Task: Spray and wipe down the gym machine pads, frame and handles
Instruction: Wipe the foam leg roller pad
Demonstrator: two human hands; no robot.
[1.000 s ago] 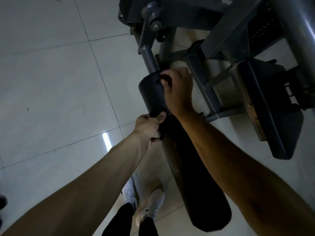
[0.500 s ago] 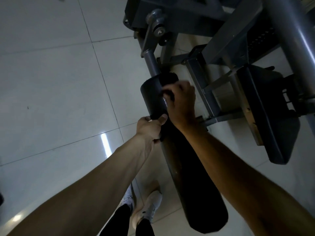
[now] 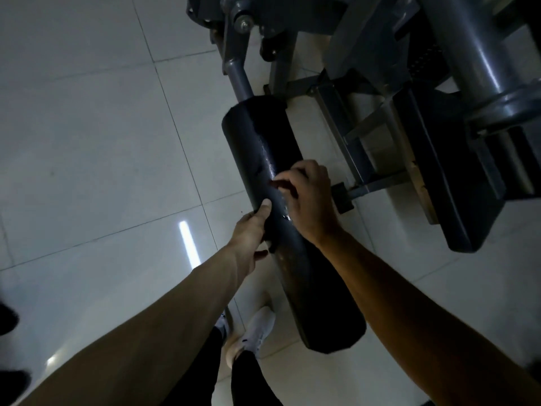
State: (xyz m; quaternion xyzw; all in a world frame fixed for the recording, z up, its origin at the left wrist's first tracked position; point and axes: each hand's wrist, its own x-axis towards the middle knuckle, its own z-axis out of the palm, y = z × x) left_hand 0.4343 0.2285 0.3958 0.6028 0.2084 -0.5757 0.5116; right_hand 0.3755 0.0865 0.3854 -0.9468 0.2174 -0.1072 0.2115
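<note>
A long black roller pad (image 3: 257, 136) on the gym machine runs from the upper middle down toward my feet, with wet streaks shining on its top. My left hand (image 3: 251, 230) grips its left side, thumb on top and fingers curled underneath. My right hand (image 3: 310, 200) lies over the middle of the pad with curled fingers, pinching what looks like a dark cloth (image 3: 288, 190) against it. The cloth is hard to tell from the dark pad.
The roller's grey steel arm (image 3: 238, 74) leads up to the machine's grey frame (image 3: 456, 54). A black seat pad (image 3: 456, 186) sits to the right on grey bars. White tiled floor (image 3: 102, 142) spreads to the left. My white shoes (image 3: 257, 332) stand under the roller.
My right hand has slid from the far end of the roller pad down toward its middle, close to my left hand. The left hand has kept its grip.
</note>
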